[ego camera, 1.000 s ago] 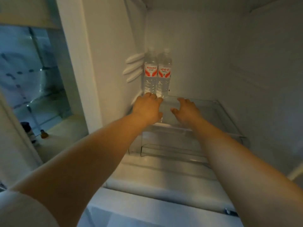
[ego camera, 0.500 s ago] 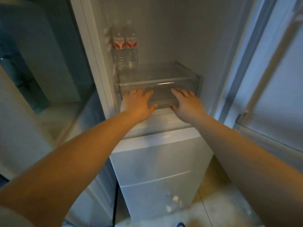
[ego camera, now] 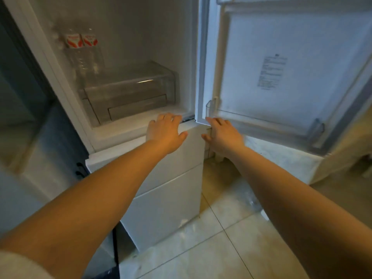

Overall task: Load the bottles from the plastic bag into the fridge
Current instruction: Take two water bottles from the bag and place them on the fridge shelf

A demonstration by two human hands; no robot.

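While both arms reach forward: each hand is flat, fingers straight, gripping nothing.
Left hand (ego camera: 165,132): fingers lie on the fridge (ego camera: 128,21) sill, in front of the clear drawer (ego camera: 128,91).
Right hand (ego camera: 223,135): fingertips at the lower edge of the open door (ego camera: 291,63); contact seems likely but is unclear.
Bottles (ego camera: 81,51): two, upright, side by side in the back left corner, behind the drawer.
Floor (ego camera: 211,248): pale tiles below.

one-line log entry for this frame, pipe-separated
fridge door: open | bottles: two upright, back left, above clear drawer | left hand: open, empty | right hand: open, empty | plastic bag: not in view
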